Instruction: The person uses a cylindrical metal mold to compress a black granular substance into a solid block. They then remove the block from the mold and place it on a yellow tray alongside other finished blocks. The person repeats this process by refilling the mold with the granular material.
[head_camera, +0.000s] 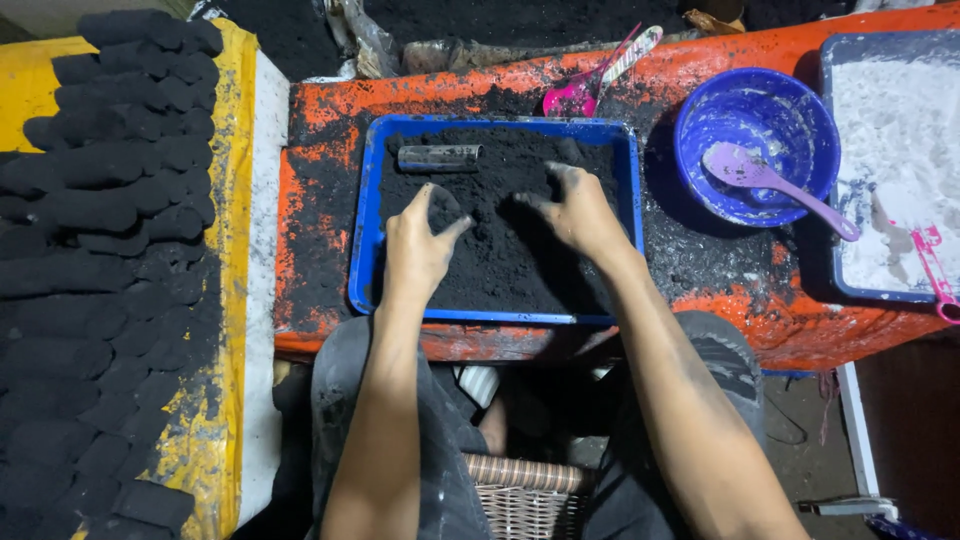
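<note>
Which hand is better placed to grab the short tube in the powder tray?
Left, probably. The left hand sits just below the dark tube at the blue tray's far-left corner; the right hand is farther off.

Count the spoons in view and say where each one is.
3. A purple spoon lies in the blue bowl, a pink spoon lies beyond the blue tray, and a pink one rests on the white powder tray. Others may be hidden.

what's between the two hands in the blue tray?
Only loose black powder lies between the left hand and right hand, seen in the head view; no tool there.
</note>
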